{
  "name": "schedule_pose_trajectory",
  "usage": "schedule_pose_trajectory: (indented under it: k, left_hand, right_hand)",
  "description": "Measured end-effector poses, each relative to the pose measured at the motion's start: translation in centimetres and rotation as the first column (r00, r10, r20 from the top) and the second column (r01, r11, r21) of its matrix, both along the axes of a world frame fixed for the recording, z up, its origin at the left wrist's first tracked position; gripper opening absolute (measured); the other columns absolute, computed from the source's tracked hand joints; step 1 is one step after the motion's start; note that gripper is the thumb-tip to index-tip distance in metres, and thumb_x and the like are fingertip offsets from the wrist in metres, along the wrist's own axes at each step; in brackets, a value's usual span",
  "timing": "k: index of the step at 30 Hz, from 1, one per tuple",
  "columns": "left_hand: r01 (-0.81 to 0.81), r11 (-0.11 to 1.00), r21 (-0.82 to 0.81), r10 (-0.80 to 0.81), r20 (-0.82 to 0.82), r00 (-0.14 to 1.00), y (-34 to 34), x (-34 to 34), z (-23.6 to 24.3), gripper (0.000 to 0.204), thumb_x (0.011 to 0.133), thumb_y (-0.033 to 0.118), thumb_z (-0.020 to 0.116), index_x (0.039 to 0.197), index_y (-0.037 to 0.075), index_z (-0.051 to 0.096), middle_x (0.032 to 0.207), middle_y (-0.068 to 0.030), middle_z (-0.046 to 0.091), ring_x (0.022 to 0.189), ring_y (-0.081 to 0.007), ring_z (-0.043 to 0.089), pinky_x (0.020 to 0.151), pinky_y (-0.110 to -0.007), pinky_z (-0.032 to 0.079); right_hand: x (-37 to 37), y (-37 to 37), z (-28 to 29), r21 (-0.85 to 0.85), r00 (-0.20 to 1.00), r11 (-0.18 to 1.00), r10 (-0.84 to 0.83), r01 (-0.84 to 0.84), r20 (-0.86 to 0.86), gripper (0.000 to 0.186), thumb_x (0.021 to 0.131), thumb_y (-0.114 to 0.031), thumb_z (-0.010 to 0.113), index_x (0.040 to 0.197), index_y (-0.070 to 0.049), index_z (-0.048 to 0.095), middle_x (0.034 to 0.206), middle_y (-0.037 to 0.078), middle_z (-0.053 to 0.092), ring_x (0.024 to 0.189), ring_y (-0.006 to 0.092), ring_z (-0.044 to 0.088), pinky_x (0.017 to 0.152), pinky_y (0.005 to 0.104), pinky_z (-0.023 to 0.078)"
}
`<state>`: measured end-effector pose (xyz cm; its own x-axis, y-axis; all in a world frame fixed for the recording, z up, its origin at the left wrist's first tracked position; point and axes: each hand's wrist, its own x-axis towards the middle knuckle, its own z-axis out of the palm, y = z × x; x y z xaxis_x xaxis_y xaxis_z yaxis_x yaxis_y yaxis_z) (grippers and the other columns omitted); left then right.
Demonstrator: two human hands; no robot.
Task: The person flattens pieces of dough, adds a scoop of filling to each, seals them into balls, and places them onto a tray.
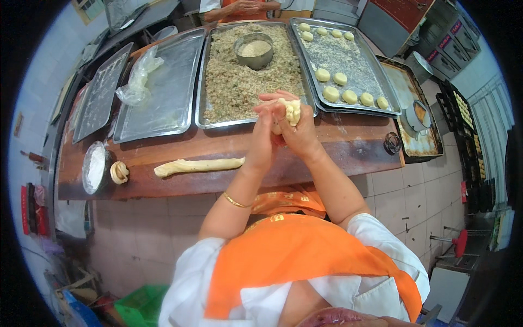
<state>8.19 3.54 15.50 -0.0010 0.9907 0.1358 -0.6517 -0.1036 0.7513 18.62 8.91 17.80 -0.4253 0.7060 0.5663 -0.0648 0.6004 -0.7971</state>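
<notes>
Over the table's front half my two hands meet around a pale yellow lump of dough point(292, 111). My right hand point(303, 132) is wrapped about it, with dough bulging out above the thumb side. My left hand point(266, 126) presses against it from the left, fingers reaching across behind; the underside of the lump is hidden. A long dough roll point(199, 166) lies on the wooden table point(348, 136) left of my left forearm. Directly beyond my hands, a metal tray point(200, 111) is spread with crumbly, speckled filling point(234, 82), and a metal ring point(261, 61) of finer crumbs sits in it.
To the right, a floured tray point(362, 65) carries several round dough pieces point(322, 74). Left stand a tray point(169, 103) with a plastic bag point(139, 76), a bowl of flour point(96, 169) and a small coiled dough piece point(119, 173). Across the table is another person point(239, 10).
</notes>
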Motion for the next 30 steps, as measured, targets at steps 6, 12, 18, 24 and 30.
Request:
schedule_pose_trajectory:
  k: [6,12,18,24,30]
  left_hand:
    - [0.069,0.998,0.014,-0.067,-0.100,0.993,0.0,-1.2,-0.3,0.050,0.104,0.054,0.038,0.126,0.012,0.053,0.102,0.0038,0.059,0.075,-0.0035,0.053,0.053,-0.019,0.037]
    - [-0.025,1.000,0.001,0.025,-0.165,0.986,-0.1,-0.1,-0.2,0.058,0.101,0.062,0.039,0.128,0.012,0.050,0.100,0.0024,0.058,0.076,-0.0056,0.053,0.053,-0.020,0.037]
    - [0.109,0.992,0.060,-0.092,-0.235,0.968,-0.6,-1.1,-0.3,0.062,0.100,0.063,0.041,0.132,0.011,0.046,0.097,0.0011,0.059,0.069,-0.0057,0.053,0.050,-0.019,0.036]
    - [0.030,1.000,0.002,-0.028,-0.273,0.962,-0.2,-0.8,-0.3,0.060,0.100,0.061,0.041,0.132,0.011,0.047,0.095,0.0004,0.059,0.067,-0.0065,0.053,0.051,-0.018,0.037]
    - [0.114,0.987,0.113,-0.079,-0.282,0.956,-0.7,-1.5,0.2,0.053,0.104,0.053,0.040,0.131,0.008,0.045,0.082,0.0008,0.054,0.058,-0.0062,0.047,0.049,-0.020,0.033]
  right_hand:
    - [-1.3,-1.1,1.3,0.036,0.975,0.999,0.035,-0.028,-0.217,0.040,0.099,-0.041,0.056,0.110,-0.006,0.072,0.120,0.011,0.069,0.125,0.0273,0.056,0.108,0.0420,0.040]
    - [0.4,-0.2,-0.1,-0.205,0.978,0.958,0.185,-0.201,-0.096,0.048,0.100,-0.047,0.053,0.119,-0.006,0.070,0.135,0.011,0.061,0.139,0.0289,0.041,0.112,0.0447,0.035]
    - [-0.3,-0.4,0.2,0.031,0.983,0.997,0.073,-0.069,-0.171,0.050,0.102,-0.047,0.049,0.115,-0.004,0.071,0.122,0.011,0.069,0.137,0.0301,0.045,0.112,0.0443,0.035]
    - [1.0,0.9,-0.6,-0.122,0.959,0.951,0.282,-0.285,-0.039,0.058,0.100,-0.052,0.050,0.128,-0.003,0.064,0.145,0.013,0.052,0.138,0.0278,0.044,0.111,0.0434,0.037]
    - [0.2,-1.2,1.1,-0.257,0.938,0.931,0.178,-0.259,-0.299,0.058,0.103,-0.052,0.043,0.119,-0.002,0.067,0.142,0.015,0.053,0.138,0.0257,0.044,0.110,0.0426,0.039]
